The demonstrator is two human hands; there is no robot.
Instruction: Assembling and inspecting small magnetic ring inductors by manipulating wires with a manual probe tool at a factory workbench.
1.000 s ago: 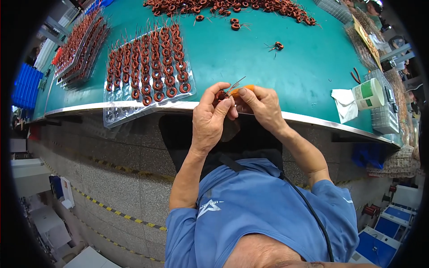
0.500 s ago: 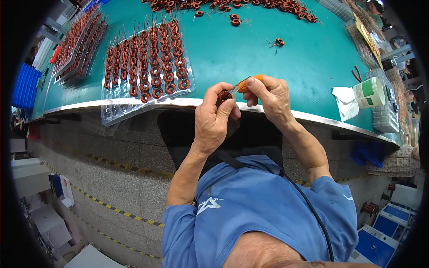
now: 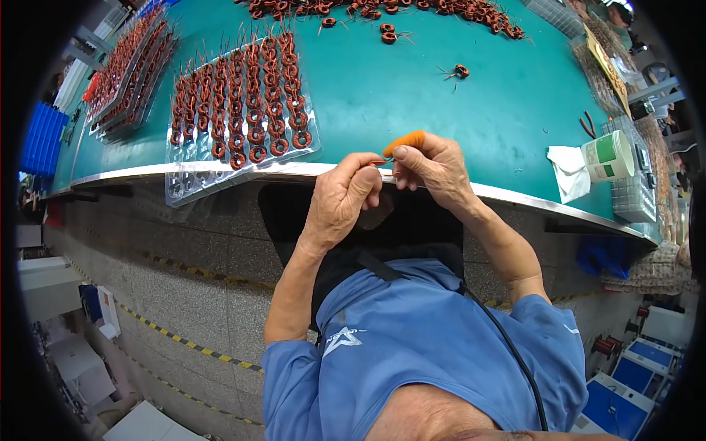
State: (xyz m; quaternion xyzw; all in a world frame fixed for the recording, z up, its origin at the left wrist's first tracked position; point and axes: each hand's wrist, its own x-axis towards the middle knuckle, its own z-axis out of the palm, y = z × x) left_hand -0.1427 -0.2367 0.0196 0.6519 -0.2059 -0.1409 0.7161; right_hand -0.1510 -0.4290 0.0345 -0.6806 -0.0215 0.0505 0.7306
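Above the table's front edge, my left hand (image 3: 340,195) is closed round a small copper-wound ring coil, mostly hidden by the fingers. A reddish wire lead (image 3: 380,162) shows between my two hands. My right hand (image 3: 435,167), with an orange finger cot (image 3: 406,142) on its index finger, pinches at the lead's end; the fingertips hide the exact grip. To the left lies a clear plastic tray (image 3: 309,151) with rows of similar coils (image 3: 257,137), their leads pointing away from me.
Stacked trays of coils (image 3: 129,81) stand at far left, beside blue bins (image 3: 42,140). Loose coils (image 3: 471,18) are heaped at the back of the green table (image 3: 382,88); a single coil (image 3: 460,71) lies nearer. At right are pliers (image 3: 587,125), a white cloth (image 3: 570,173) and a tipped tub (image 3: 609,156).
My left hand has turned and moved slightly left and down, so the coil no longer shows. My right hand has shifted a little left, its fingers drawn closer together.
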